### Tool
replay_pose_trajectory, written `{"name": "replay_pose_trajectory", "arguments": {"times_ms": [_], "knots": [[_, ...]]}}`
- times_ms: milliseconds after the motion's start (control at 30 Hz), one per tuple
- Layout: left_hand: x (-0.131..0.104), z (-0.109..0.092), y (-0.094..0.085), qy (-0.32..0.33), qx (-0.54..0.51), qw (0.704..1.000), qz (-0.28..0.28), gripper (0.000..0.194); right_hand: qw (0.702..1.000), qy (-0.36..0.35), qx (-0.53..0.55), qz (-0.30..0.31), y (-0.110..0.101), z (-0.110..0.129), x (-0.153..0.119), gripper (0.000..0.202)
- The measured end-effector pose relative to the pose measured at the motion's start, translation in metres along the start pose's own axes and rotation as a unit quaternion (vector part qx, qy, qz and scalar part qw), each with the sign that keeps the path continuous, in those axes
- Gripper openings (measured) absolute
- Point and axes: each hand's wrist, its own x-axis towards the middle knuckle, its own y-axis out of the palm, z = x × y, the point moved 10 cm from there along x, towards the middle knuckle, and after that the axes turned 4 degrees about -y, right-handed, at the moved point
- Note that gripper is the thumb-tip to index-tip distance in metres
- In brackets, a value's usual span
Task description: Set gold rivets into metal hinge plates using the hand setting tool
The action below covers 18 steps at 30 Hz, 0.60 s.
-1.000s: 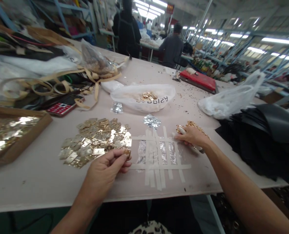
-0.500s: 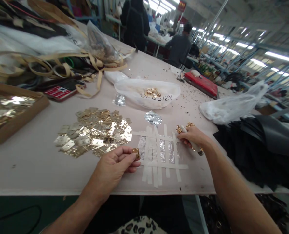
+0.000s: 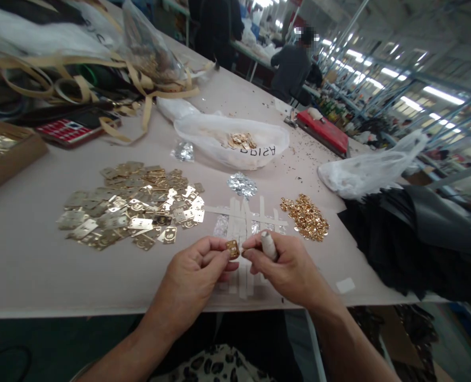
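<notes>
My left hand [image 3: 201, 270] pinches a small gold metal plate [image 3: 232, 249] with holes in it, between thumb and forefinger. Close beside it, my right hand [image 3: 285, 265] is closed, thumb and forefinger pinched at a tiny gold piece [image 3: 245, 253] whose shape is hard to make out. A white-wrapped, stick-like tool [image 3: 269, 245] is also gripped in the right hand; its lower part is hidden. Beneath both hands, strips of white tape [image 3: 235, 220] cross clear plastic on the table. Left of them spreads a heap of flat gold metal plates [image 3: 128, 212]; right of them lies a pile of tiny gold pieces [image 3: 309, 217].
Small silver discs [image 3: 242, 184] lie beyond the tape, before a white plastic bag [image 3: 203, 140] holding gold pieces. A cardboard box [image 3: 12, 159] stands at left. Another white bag [image 3: 371, 170], black material [image 3: 414, 239] and a red case [image 3: 323, 132] are at right. People sit farther off.
My right hand has come left from the pile of tiny gold pieces to beside my left hand, uncovering the pile. My left hand keeps the gold plate, turned slightly. The view has shifted a little.
</notes>
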Motion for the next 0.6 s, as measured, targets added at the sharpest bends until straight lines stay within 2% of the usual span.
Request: {"name": "replay_pose_trajectory", "arguments": {"times_ms": [133,267,433,600], "knots": [[-0.005,-0.004,0.009,0.030,0.014,0.999,0.020,0.030,0.999,-0.029,0.022,0.000,0.018,0.012,-0.006,0.009],[-0.010,-0.011,0.004,0.074,0.045,0.996,-0.011,0.029,0.998,-0.059,0.009,-0.038,0.013,0.016,-0.007,0.009],[-0.013,-0.010,0.002,0.077,0.039,0.996,-0.017,0.031,0.998,-0.034,0.023,-0.044,0.014,0.009,-0.007,0.008],[-0.014,-0.012,0.002,0.091,0.080,0.992,-0.017,0.027,0.998,-0.030,0.028,-0.050,0.016,0.003,-0.007,0.006]]}}
